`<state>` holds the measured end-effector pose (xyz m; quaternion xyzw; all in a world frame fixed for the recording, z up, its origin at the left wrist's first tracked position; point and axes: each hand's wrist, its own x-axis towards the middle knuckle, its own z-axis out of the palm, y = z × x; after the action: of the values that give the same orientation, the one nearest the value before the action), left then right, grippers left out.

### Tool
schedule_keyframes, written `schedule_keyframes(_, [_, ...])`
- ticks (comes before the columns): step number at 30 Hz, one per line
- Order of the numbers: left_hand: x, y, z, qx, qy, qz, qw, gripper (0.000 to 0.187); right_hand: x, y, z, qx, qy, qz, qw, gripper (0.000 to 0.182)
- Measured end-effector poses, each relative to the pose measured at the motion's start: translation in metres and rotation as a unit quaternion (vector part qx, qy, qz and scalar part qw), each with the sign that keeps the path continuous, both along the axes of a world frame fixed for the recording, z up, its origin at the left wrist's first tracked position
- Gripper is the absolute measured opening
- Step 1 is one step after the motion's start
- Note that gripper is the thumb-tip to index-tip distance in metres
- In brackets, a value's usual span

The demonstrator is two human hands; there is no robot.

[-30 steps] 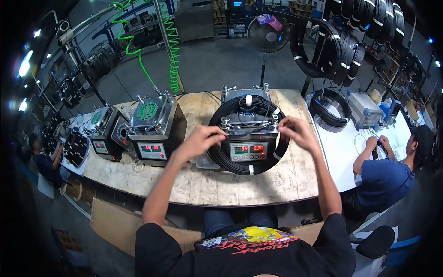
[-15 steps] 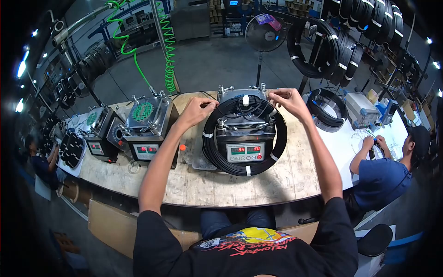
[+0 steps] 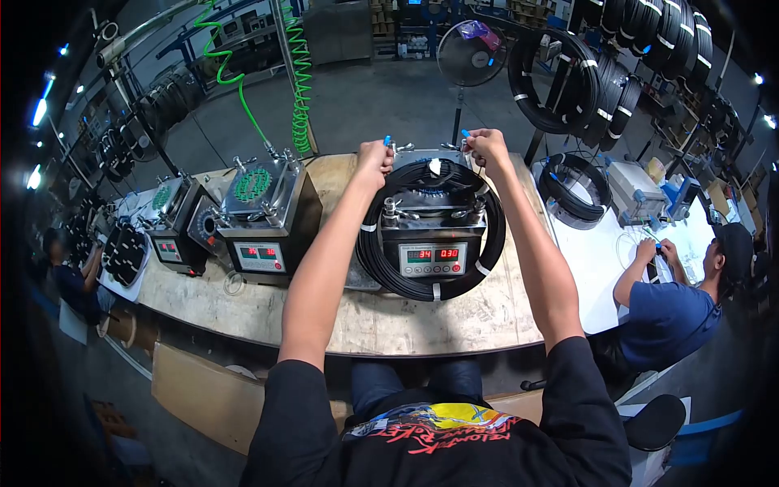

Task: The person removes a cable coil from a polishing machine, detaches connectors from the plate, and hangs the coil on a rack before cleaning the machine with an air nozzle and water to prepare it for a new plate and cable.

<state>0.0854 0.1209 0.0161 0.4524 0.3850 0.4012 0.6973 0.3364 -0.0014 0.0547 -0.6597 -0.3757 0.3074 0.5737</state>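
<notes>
My left hand (image 3: pixel 375 162) is closed around a small blue connector (image 3: pixel 387 140), just beyond the upper left of a coil of black cable (image 3: pixel 410 288). My right hand (image 3: pixel 488 151) pinches another small blue connector (image 3: pixel 466 134) near the back right corner of the machine. The coil rings the front of a metal machine (image 3: pixel 434 230) with red and green digits on its panel (image 3: pixel 434 259). White ties band the coil in places. Both hands are raised above the machine's back edge, apart from each other.
Two similar machines (image 3: pixel 258 213) (image 3: pixel 174 214) stand left on the wooden bench (image 3: pixel 381 333). Green coiled air hose (image 3: pixel 300 89) hangs behind. Black cable coils (image 3: pixel 560 81) hang at the upper right. A co-worker in a blue shirt (image 3: pixel 669 316) sits right; another person (image 3: pixel 77 276) sits far left.
Both hands have moved up and away toward the machine's back edge. Blue connectors now show at the fingertips of each hand. The coil has shifted slightly.
</notes>
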Motion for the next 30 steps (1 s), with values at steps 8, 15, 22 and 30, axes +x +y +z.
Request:
schedule_keyframes(8, [0.045, -0.063, 0.031, 0.411, 0.372, 0.217, 0.804, 0.026, -0.06, 0.003, 0.002, 0.019, -0.412, -0.142, 0.9, 0.03])
schedule_keyframes(15, [0.042, -0.068, 0.027, 0.489, 0.362, 0.189, 0.771, 0.019, -0.038, 0.013, -0.015, 0.025, -0.483, -0.035, 0.875, 0.019])
schedule_keyframes(22, [0.041, -0.078, 0.036, 0.434, 0.406, 0.17, 0.786, 0.017, -0.03, 0.011, 0.006, -0.043, -0.525, 0.107, 0.843, 0.012])
schedule_keyframes(30, [0.04, -0.074, 0.031, 0.432, 0.419, 0.159, 0.782, 0.016, -0.033, 0.001, 0.022, -0.04, -0.61, 0.155, 0.776, 0.016])
